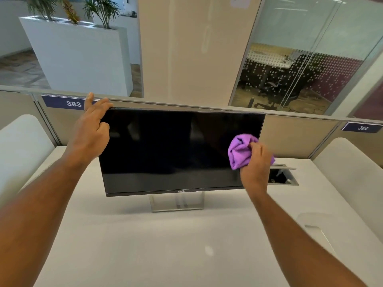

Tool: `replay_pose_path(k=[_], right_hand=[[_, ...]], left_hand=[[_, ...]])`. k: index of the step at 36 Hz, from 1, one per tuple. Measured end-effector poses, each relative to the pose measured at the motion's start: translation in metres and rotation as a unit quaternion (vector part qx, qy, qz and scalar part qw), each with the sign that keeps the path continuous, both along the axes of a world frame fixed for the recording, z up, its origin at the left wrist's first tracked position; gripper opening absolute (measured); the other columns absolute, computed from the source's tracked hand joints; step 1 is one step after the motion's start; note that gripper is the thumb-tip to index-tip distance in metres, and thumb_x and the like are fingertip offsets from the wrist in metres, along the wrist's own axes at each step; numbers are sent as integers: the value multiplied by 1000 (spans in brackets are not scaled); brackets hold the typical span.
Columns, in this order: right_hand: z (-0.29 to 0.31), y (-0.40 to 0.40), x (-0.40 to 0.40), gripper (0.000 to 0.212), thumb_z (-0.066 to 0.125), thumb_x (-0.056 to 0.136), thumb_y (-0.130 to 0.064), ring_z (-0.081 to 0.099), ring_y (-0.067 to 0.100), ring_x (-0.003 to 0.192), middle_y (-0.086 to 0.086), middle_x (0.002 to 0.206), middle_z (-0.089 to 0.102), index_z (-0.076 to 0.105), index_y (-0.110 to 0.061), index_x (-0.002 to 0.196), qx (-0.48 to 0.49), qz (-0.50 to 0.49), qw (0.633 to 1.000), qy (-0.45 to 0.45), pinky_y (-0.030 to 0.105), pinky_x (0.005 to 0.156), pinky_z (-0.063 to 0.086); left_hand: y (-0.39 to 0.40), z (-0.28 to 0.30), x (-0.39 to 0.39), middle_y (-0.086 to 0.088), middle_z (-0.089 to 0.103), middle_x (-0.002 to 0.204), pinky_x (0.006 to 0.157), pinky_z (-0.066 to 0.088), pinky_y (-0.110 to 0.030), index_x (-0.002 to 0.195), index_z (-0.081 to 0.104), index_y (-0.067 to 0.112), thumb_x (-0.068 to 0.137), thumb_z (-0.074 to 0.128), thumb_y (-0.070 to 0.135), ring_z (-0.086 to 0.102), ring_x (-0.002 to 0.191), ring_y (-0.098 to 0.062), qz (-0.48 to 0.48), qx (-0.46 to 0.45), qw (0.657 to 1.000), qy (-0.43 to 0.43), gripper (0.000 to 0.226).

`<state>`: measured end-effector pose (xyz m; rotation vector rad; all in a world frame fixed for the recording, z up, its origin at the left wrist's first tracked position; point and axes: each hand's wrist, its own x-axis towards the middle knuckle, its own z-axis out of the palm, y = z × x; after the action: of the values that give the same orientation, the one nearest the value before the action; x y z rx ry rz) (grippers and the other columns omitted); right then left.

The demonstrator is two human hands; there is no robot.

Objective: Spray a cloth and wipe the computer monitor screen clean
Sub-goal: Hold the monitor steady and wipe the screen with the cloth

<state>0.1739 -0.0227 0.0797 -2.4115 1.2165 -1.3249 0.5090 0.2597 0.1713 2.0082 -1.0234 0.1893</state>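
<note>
two bare forearms, left hand (89, 131), right hand (256, 162), no sleeves

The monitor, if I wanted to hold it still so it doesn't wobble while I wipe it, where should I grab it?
Probably a top corner of the monitor, reached from the side. The left hand does this now, fingers hooked over the top left edge, off most of the glass. The screen is wide and sits on a narrow stand, so a high grip likely steadies it best while the right hand presses the purple cloth.

I read "DELL" on black flat monitor's bottom bezel (181, 191); left above it, blue partition plate (64, 102) "383"; right, blue plate (362, 127) "384".
</note>
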Motion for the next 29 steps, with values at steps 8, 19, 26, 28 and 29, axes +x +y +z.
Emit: replay_pose_path(k=[8, 19, 26, 28, 29], right_hand=[[-110, 54, -31, 51, 81, 84, -12, 63, 29, 108, 15, 121, 64, 59, -1, 128, 180, -5, 982, 64, 39, 95, 55], [2, 2, -5, 47, 73, 82, 2, 51, 19, 106, 15, 121, 59, 61, -3, 127, 3, 16, 1000, -21, 14, 88, 40], [36, -27, 6, 50, 76, 86, -14, 50, 23, 117, 13, 131, 54, 57, -7, 132, -72, 6, 997, -33, 32, 96, 52], [9, -18, 3, 58, 78, 81, -5, 50, 26, 116, 14, 132, 51, 54, -7, 134, -40, -3, 999, -10, 35, 93, 53], [-8, -12, -1, 61, 77, 79, 0, 50, 27, 114, 14, 131, 50, 53, -6, 134, -20, -4, 1000, 1, 36, 91, 53]], left_hand=[[1, 0, 1, 5, 30, 162, 120, 12, -40, 147, 45, 17, 99, 36, -1, 1, 153, -8, -7, -2, 1000, -7, 52], [1, -3, 4, 6, 27, 163, 122, 14, -48, 148, 43, 18, 98, 36, 0, 0, 153, -8, -6, -7, 1000, -2, 54], [1, -4, 5, 8, 26, 163, 119, 14, -41, 148, 43, 19, 96, 35, 2, 0, 152, -4, -1, -3, 1000, -15, 56], [1, -3, 5, 8, 28, 162, 118, 14, -39, 147, 44, 19, 95, 35, 2, 0, 152, -4, -2, -6, 1000, -14, 55], [0, -3, 5, 8, 28, 162, 118, 14, -39, 147, 44, 19, 96, 35, 2, 0, 152, -5, -2, -6, 1000, -13, 54]])
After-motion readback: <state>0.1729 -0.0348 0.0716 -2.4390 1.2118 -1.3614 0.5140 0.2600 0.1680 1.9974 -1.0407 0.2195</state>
